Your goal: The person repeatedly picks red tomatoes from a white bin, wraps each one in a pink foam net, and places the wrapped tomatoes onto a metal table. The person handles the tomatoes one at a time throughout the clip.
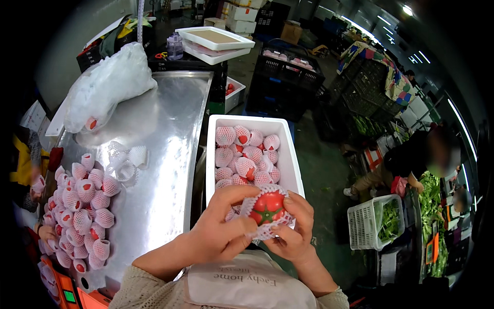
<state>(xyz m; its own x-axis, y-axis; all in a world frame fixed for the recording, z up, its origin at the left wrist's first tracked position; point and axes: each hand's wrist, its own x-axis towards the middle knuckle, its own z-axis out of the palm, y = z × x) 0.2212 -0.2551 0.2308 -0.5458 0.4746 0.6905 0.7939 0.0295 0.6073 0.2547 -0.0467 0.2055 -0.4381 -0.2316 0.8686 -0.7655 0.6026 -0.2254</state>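
Observation:
Between my two hands is a red tomato (269,204), its green stem end facing up, partly wrapped in a white foam net sleeve (261,233). My left hand (224,222) pinches the sleeve's edge from the left. On the other side my right hand (295,226) curls its fingers and thumb round the tomato and net. Just beyond them stands a white foam box (211,154) holding several netted tomatoes (246,167); my hands cover its near end.
A metal table (170,134) on the left bears a pile of netted tomatoes (82,221), loose foam nets (125,162) and a bag of nets (110,85). Black crates (280,77) stand ahead. Another person (401,165) is by greens at right; another person's hand (49,233) touches the pile.

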